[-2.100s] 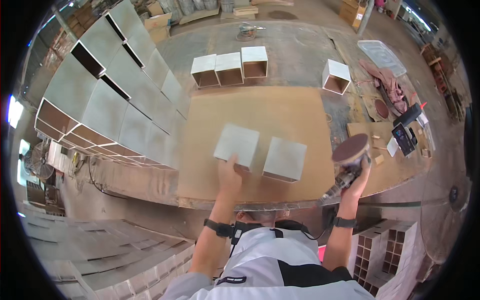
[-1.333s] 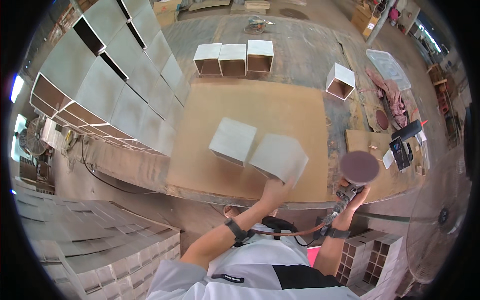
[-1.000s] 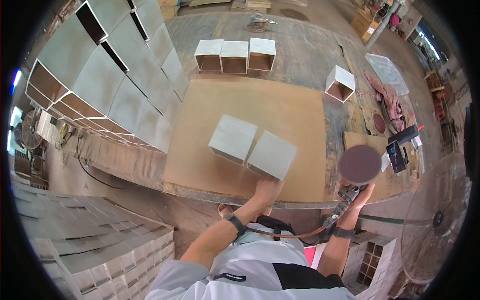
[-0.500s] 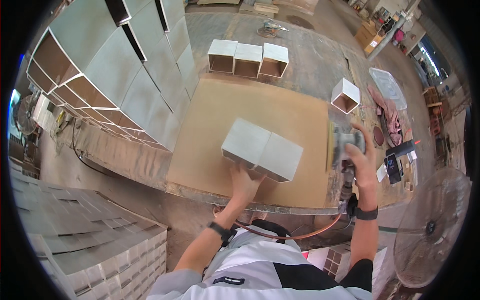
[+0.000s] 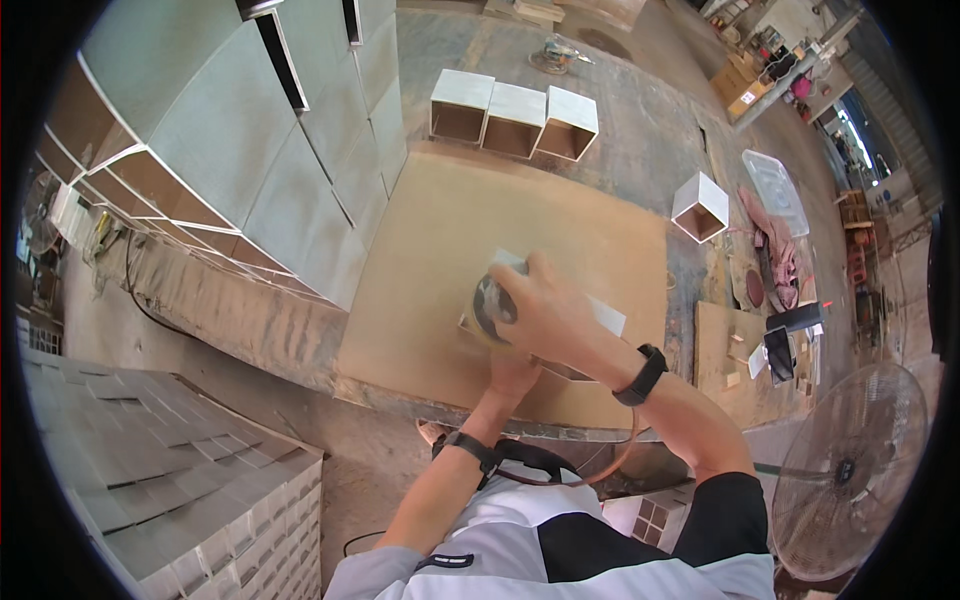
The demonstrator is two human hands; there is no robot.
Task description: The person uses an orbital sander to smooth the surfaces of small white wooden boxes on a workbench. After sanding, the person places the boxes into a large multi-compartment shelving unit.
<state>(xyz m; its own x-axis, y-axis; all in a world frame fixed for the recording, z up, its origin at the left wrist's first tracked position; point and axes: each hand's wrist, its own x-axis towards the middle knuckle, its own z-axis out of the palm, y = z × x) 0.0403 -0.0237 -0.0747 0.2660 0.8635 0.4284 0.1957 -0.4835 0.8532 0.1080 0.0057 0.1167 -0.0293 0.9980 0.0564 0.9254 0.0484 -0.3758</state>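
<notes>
A pair of white open-fronted boxes, among them a white box (image 5: 608,318), lies side by side on the tan board (image 5: 420,250). My right hand (image 5: 552,312) is wrapped round an orbital sander (image 5: 490,308), which sits tilted over the left part of the pair. Whether its pad touches the surface is hidden. At the near side of the pair is my left hand (image 5: 515,372), gripping the box edge; the right hand and forearm cover its fingertips. The right arm also hides much of the boxes.
A tall stack of grey-white boxes (image 5: 220,130) rises at the left. Three boxes (image 5: 515,110) stand in a row at the back, and a single box (image 5: 702,208) at the right. A second sander (image 5: 556,55) lies far back. A fan (image 5: 848,470) stands at the near right.
My right hand has carried the sander leftward from the right of the board onto the white boxes. The left hand has stayed at their near edge.
</notes>
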